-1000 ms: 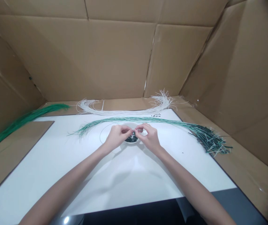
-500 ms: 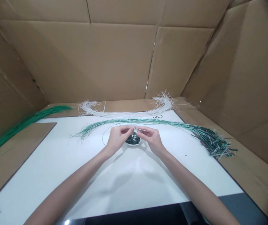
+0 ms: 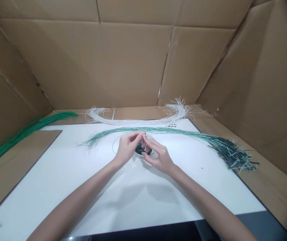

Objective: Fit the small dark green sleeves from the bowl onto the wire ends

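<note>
My left hand point(image 3: 128, 146) is closed in a pinch over a small bowl, with a thin strand point(image 3: 113, 144) between thumb and forefinger. That strand curves out in a loop to the left, and a short pale end of it seems to point down at the fingertips. My right hand point(image 3: 159, 155) is beside it, its forefinger at the left fingertips and its thumb apart and lower, by the bowl's contents. Dark green beads point(image 3: 138, 149) with a few white pieces fill the white bowl point(image 3: 153, 155), which both hands partly cover.
Behind the hands lies a bundle of green strands point(image 3: 158, 131) with dark beaded ends point(image 3: 236, 155) at right. Farther back are white strands point(image 3: 133, 122) and several loose beads point(image 3: 171, 125). A bright green bundle point(image 3: 32, 129) lies left. Cardboard walls point(image 3: 130, 63) enclose the white table point(image 3: 65, 180).
My right thumb and forefinger have parted; the forefinger has moved up to the left fingertips and the thumb down toward the beads. The view has shifted slightly.
</note>
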A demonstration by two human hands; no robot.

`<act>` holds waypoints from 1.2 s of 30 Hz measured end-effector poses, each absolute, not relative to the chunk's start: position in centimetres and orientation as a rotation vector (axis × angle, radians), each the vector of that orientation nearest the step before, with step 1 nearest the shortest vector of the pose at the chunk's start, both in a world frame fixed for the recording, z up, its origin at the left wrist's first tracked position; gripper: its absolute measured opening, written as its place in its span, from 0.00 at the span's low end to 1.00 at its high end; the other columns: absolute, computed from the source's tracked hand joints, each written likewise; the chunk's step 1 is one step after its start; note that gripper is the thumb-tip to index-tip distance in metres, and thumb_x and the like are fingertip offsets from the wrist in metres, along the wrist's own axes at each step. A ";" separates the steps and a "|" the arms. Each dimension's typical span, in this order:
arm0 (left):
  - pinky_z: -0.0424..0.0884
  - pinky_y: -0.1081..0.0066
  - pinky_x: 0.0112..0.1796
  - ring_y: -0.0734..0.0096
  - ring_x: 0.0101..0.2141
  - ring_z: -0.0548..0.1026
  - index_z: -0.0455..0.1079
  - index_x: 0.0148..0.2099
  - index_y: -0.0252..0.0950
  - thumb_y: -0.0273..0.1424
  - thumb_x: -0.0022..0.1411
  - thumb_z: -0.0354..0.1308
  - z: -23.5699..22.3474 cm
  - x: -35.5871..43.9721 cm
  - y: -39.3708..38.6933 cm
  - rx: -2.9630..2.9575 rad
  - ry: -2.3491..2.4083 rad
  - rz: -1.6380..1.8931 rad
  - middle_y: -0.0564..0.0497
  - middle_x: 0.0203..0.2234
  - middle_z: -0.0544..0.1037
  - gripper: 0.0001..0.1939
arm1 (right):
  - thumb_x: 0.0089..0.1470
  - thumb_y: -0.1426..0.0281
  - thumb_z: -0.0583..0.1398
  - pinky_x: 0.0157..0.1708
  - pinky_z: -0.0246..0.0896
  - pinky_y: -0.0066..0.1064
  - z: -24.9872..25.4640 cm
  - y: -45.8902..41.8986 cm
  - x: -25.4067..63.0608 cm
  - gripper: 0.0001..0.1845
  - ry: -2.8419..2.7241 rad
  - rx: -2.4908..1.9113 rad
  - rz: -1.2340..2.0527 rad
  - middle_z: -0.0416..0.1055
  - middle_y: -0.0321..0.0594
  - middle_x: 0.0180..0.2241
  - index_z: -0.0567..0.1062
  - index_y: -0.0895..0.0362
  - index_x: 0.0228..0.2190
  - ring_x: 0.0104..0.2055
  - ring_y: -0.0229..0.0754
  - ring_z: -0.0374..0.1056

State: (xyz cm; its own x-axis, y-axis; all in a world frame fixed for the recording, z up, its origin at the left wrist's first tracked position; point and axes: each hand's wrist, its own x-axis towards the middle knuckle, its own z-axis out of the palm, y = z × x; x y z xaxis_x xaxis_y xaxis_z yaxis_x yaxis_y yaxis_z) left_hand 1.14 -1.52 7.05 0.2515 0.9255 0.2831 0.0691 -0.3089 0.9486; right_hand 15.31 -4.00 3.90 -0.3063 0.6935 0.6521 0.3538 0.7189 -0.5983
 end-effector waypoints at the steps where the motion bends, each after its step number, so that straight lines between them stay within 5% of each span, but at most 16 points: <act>1: 0.65 0.76 0.28 0.76 0.24 0.68 0.70 0.34 0.32 0.38 0.56 0.50 7.1 1.1 -1.4 1.586 0.922 1.155 0.53 0.19 0.70 0.15 | 0.48 0.73 0.54 0.33 0.63 0.31 4.1 -3.9 15.5 0.28 -1.912 -0.804 0.439 0.66 0.39 0.31 0.59 0.52 0.53 0.28 0.36 0.61; 6: 0.63 0.78 0.24 0.77 0.22 0.66 0.71 0.36 0.33 0.39 0.54 0.52 7.3 0.9 -1.3 1.645 0.915 0.992 0.51 0.25 0.73 0.15 | 0.51 0.71 0.54 0.31 0.61 0.31 4.9 -3.4 16.9 0.14 -1.611 -0.939 0.565 0.68 0.38 0.28 0.73 0.51 0.40 0.30 0.37 0.63; 12: 0.60 0.78 0.26 0.77 0.24 0.64 0.72 0.30 0.33 0.37 0.55 0.50 7.1 1.2 -1.4 1.702 0.911 0.900 0.52 0.23 0.72 0.14 | 0.45 0.71 0.60 0.28 0.58 0.28 4.9 -2.9 17.0 0.06 -1.423 -0.916 0.770 0.69 0.37 0.26 0.77 0.52 0.28 0.29 0.36 0.62; 16: 0.59 0.77 0.25 0.78 0.22 0.62 0.73 0.36 0.32 0.34 0.54 0.52 7.1 1.2 -1.3 1.546 0.869 0.883 0.53 0.20 0.70 0.13 | 0.43 0.71 0.62 0.24 0.57 0.27 4.6 -2.8 16.8 0.05 -1.303 -0.889 0.964 0.69 0.37 0.26 0.77 0.53 0.27 0.27 0.35 0.62; 22: 0.61 0.76 0.30 0.75 0.27 0.66 0.63 0.50 0.30 0.36 0.54 0.54 6.9 1.3 -1.6 1.518 0.802 0.910 0.48 0.28 0.74 0.23 | 0.41 0.68 0.63 0.23 0.54 0.26 4.1 -2.4 16.7 0.04 -1.197 -0.899 1.100 0.68 0.35 0.23 0.77 0.56 0.23 0.22 0.32 0.57; 36: 0.61 0.76 0.28 0.77 0.24 0.63 0.64 0.48 0.31 0.35 0.56 0.51 6.7 1.2 -1.5 1.577 0.793 0.887 0.49 0.25 0.72 0.18 | 0.47 0.66 0.58 0.27 0.55 0.27 4.1 -2.4 16.8 0.08 -1.226 -0.915 1.054 0.66 0.35 0.23 0.76 0.56 0.26 0.24 0.33 0.58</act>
State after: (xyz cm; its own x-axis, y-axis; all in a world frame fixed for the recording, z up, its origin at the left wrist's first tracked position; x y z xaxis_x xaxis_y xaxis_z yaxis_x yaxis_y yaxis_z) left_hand 1.23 -1.53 6.72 0.4941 0.8595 0.1307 0.0341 -0.1694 0.9850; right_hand 16.83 -2.41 4.10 0.0280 0.9612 0.2745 -0.1269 0.2758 -0.9528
